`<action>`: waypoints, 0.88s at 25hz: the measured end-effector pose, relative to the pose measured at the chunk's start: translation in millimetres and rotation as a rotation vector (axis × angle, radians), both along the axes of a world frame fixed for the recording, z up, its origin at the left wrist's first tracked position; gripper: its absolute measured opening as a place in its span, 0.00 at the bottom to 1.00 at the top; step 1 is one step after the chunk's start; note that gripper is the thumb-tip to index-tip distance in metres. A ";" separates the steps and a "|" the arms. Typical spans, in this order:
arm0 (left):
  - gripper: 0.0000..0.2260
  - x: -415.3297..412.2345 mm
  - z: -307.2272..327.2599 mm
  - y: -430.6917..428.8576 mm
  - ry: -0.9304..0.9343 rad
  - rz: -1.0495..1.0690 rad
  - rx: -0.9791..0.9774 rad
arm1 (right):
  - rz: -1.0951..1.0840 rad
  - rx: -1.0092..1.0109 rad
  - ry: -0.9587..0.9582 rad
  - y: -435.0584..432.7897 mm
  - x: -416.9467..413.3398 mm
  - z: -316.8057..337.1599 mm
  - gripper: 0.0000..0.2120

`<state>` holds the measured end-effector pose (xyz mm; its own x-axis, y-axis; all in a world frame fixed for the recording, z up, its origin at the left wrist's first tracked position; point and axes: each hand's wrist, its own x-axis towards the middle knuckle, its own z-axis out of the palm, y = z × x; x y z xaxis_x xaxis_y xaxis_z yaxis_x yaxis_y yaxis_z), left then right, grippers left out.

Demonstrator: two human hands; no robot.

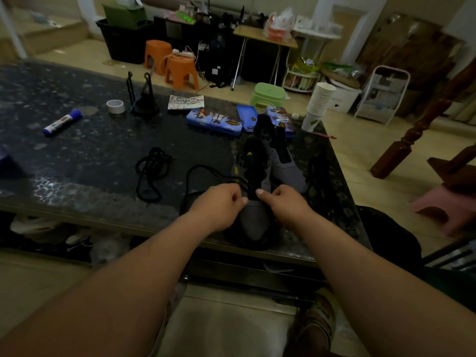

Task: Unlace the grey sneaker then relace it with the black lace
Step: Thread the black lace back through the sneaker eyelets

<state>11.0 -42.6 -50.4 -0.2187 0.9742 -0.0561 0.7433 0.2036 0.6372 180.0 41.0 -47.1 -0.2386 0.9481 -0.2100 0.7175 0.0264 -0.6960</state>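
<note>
Sneaker (253, 221) toe between both hands' fingers (260, 194)

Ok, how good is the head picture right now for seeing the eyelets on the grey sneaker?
Head view: dim overall, so the thin black lace merges with the dark tongue of the grey sneaker; pale glare patches on the glossy dark speckled tabletop at left; wide-angle bending toward the edges; far room and corners soft; eyelets too dark to count.

a small yellow three-stripe adidas mark sat on the black tongue of the grey sneaker (255, 171), its lettering too small to read. print on the blue tin cases (213, 121) and the glue stick (61, 122) was too blurred to read.
</note>
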 end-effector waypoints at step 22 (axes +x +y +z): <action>0.14 -9.5 45.5 -46.0 -0.728 -0.473 -0.413 | 0.007 0.075 -0.089 -17.3 -4.4 2.0 0.18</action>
